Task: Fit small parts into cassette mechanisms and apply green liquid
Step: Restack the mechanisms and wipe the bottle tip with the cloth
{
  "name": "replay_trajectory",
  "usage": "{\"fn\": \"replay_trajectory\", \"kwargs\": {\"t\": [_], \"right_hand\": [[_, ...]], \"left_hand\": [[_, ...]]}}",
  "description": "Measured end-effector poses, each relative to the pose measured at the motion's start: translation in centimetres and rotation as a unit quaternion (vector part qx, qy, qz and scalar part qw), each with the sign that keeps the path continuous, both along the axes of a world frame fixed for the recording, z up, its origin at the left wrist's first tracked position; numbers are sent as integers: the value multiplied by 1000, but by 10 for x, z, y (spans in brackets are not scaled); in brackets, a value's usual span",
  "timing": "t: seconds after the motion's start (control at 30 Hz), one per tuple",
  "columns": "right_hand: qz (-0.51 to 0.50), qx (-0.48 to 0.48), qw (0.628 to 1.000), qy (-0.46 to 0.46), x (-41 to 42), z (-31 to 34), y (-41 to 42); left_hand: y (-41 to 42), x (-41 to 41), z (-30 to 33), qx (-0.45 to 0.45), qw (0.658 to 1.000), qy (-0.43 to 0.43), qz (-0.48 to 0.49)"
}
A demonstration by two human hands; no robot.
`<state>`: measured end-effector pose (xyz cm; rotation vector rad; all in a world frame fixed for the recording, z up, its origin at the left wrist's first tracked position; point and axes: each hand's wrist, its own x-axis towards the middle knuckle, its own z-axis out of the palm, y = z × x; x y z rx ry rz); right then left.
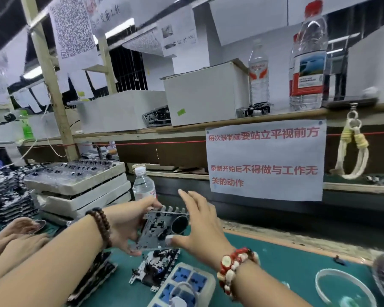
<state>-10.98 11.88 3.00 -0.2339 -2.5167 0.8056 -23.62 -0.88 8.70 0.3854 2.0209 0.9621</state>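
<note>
A grey metal cassette mechanism (162, 227) with a black round motor is held above the green bench. My left hand (129, 222) grips its left edge, thumb below and fingers on top. My right hand (200, 227) is spread, fingers straight, with the thumb touching the mechanism's lower right corner. A second cassette mechanism (155, 269) lies flat on the mat just below. At the lower right sits a shallow clear dish (341, 289) holding greenish liquid.
Stacked foam trays of parts (80, 185) stand at left, beside piles of mechanisms (7, 196). A small water bottle (143, 185) stands behind my hands. A white power strip (184, 286) lies near the front edge. Another person's hands (20, 231) rest at far left. A paper notice (266, 160) hangs from the shelf.
</note>
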Motion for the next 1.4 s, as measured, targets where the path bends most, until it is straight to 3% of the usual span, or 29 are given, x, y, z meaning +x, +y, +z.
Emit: {"fn": "replay_trajectory", "kwargs": {"t": [0.07,0.17,0.3,0.43,0.5,0.57,0.63,0.7,0.77,0.83,0.9,1.03,1.23,1.27,1.33,1.4], "right_hand": [[0,29,999,-33,12,4,8],[22,-29,998,-44,39,8,21],[13,-21,998,-52,79,5,30],[-50,-42,998,-23,117,-9,36],[-87,-140,986,6,137,-15,37],[-119,-227,966,29,154,-20,35],[-132,-248,959,39,169,-23,31],[-127,-247,959,56,182,-21,26],[-131,-230,962,64,193,-15,26],[-147,-186,971,35,202,-10,28],[-168,-127,977,-24,208,-10,29],[-185,-139,971,-55,208,-18,28],[-182,-337,924,13,201,-20,30],[-176,-370,912,26,202,-20,29],[-159,-410,897,49,205,-20,29],[-149,-422,892,67,207,-20,31]], "left_hand": [[7,22,2,1,999,13,-51],[19,52,-2,-18,995,43,-91],[37,90,0,-49,990,66,-113],[61,131,7,-23,973,194,-126],[71,149,10,48,947,283,-146],[78,157,8,179,888,406,-124],[79,159,1,265,839,470,-74],[80,156,-13,279,844,456,-37],[80,156,-32,241,893,380,-11],[76,162,-44,219,956,193,-6],[74,169,-51,229,972,51,-13],[76,168,-52,229,972,56,19],[68,169,-72,222,975,-12,18],[68,172,-77,216,976,13,9],[69,174,-92,129,974,163,-92],[75,184,-111,9,939,255,-232]]}}
